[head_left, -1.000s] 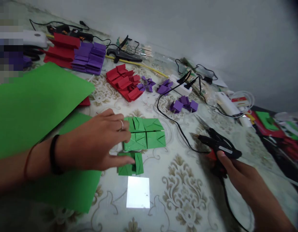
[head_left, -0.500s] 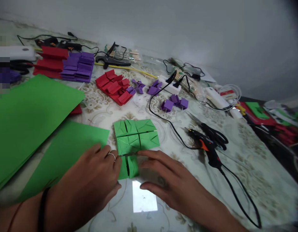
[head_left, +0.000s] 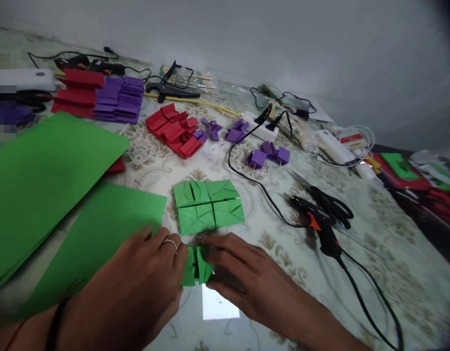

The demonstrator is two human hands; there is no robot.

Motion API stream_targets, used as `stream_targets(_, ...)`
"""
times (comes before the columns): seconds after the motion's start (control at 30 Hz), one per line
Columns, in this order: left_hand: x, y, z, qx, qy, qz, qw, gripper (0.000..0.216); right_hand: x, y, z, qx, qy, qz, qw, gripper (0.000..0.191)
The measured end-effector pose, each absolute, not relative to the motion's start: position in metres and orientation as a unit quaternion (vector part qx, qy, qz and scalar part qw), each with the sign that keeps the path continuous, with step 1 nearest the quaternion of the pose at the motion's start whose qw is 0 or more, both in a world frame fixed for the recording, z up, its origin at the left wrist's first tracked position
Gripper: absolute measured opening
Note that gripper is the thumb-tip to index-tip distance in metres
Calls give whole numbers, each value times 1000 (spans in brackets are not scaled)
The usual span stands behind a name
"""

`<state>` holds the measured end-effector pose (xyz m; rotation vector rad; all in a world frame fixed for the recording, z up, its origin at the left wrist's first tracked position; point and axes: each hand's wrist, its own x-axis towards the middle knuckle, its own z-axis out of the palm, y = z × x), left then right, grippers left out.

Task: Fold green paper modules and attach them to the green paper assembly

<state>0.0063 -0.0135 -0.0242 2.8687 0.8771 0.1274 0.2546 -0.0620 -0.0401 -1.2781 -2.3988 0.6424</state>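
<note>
— Where are the two hands?

— Low in the middle of the worktop (head_left: 283, 253). The left hand (head_left: 144, 278) and the right hand (head_left: 254, 278) close in from either side on a small folded green piece (head_left: 196, 265), which sits right between them.

— Is either grip clenched around it?

— Both are pinching it. The left grip presses its fingers against the piece's left edge, a ring (head_left: 171, 242) on one finger; the right grip has its fingertips on the piece's right edge. The piece stands a little raised between them, folds upward.

— What lies just beyond the fingertips?

— A block of folded green pieces (head_left: 208, 207), laid flat together, just past both grips and not touching the held piece as far as I can tell.

— And to the left of the left grip?

— A green sheet (head_left: 101, 229) runs under the left wrist, with a larger stack of green sheets (head_left: 46, 170) farther left.

— To the right of the right grip?

— A black glue gun (head_left: 318, 224) lies on the worktop, well apart from the hand, its cord trailing toward the near edge. Black scissors (head_left: 334, 207) lie just behind it.

— Farther away?

— Red folded pieces (head_left: 174, 129) and purple folded pieces (head_left: 267, 155) well beyond both grips, toward the wall.
</note>
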Motion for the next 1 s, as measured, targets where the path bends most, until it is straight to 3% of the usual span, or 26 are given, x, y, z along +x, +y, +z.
stream_targets(0.23,0,1,-5,936,289,173,101,12,262,-55,-16,-458,-848,182,194,20)
stream_targets(0.47,-2,27,2,930,325,163,57,12,272,-21,5,-445,-860,145,205,16)
stream_targets(1.0,8,44,-25,932,318,155,75,21,276,-1,-22,-405,-870,157,235,24)
